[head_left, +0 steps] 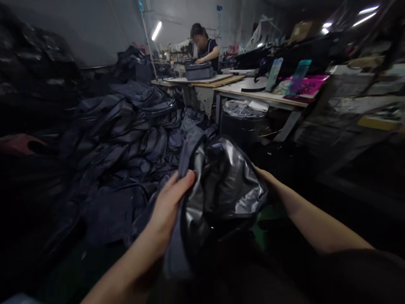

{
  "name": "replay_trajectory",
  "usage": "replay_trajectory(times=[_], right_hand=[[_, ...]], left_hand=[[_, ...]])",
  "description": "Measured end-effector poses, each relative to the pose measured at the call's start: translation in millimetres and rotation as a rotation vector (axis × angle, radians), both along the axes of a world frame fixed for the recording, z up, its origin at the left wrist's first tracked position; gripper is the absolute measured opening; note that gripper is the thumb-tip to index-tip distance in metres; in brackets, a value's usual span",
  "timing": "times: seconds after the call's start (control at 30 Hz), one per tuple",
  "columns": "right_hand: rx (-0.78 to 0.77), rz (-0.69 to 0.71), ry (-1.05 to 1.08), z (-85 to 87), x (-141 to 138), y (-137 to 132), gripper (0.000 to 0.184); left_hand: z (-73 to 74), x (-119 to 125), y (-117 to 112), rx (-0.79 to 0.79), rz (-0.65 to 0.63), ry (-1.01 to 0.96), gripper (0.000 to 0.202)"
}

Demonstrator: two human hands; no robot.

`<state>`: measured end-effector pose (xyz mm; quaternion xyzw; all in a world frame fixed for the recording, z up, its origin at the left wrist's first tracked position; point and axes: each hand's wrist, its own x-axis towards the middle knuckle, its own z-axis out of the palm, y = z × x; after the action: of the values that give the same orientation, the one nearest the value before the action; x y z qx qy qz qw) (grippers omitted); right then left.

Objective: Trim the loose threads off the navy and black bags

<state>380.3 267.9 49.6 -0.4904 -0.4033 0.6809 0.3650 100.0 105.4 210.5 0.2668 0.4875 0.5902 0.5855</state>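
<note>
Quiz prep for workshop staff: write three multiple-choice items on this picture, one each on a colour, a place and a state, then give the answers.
1. What colour is the shiny side of the bag between the left hand and the right hand?
A) bright red
B) black
C) pale yellow

2. Where is the pile of dark bags?
A) left of the hands
B) right of the hands
C) up on a shelf

3. How does the bin look at its top?
A) shut with a metal lid
B) tipped on its side
C) covered with clear plastic

Answers:
1. B, the glossy surface looks black.
2. A, the pile spreads left of the hands.
3. C, clear plastic bunches over the top.
</note>
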Motion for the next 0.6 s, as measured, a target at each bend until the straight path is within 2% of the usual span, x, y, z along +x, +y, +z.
replay_trajectory(times=[0.1, 0.17, 0.23, 0.33, 0.43, 0.53, 0.6], right_hand=[[-0.029, -0.024, 0.049, -1.0, 11.2, -21.3, 0.054], [-0.023, -0.068, 0.035, -8.3, 18.1, -35.9, 0.045], [-0.019, -0.112, 0.009, -18.1, 22.4, -48.0, 0.032], [-0.023, -0.171, -0.003, -31.0, 27.7, -56.7, 0.028], [-0.029, -0.221, 0.012, -33.9, 33.6, -54.5, 0.025], [-0.003, -0.238, 0.049, -19.2, 28.3, -51.7, 0.025], [0.038, -0.217, 0.077, 1.3, 10.4, -56.2, 0.027]], left_hand=[[-28.6, 21.2, 11.3, -0.079, -0.025, -0.066, 0.043], [-46.2, 25.1, 14.0, -0.131, 0.032, -0.058, 0.044], [-56.4, 22.3, 11.9, -0.154, 0.090, -0.030, 0.046], [-57.3, 12.2, 2.5, -0.177, 0.188, 0.051, 0.043], [-52.6, 1.8, -8.2, -0.213, 0.315, 0.114, 0.039], [-52.3, 0.4, -15.3, -0.248, 0.381, 0.156, 0.040], [-54.1, 8.8, -16.6, -0.260, 0.305, 0.193, 0.043]])
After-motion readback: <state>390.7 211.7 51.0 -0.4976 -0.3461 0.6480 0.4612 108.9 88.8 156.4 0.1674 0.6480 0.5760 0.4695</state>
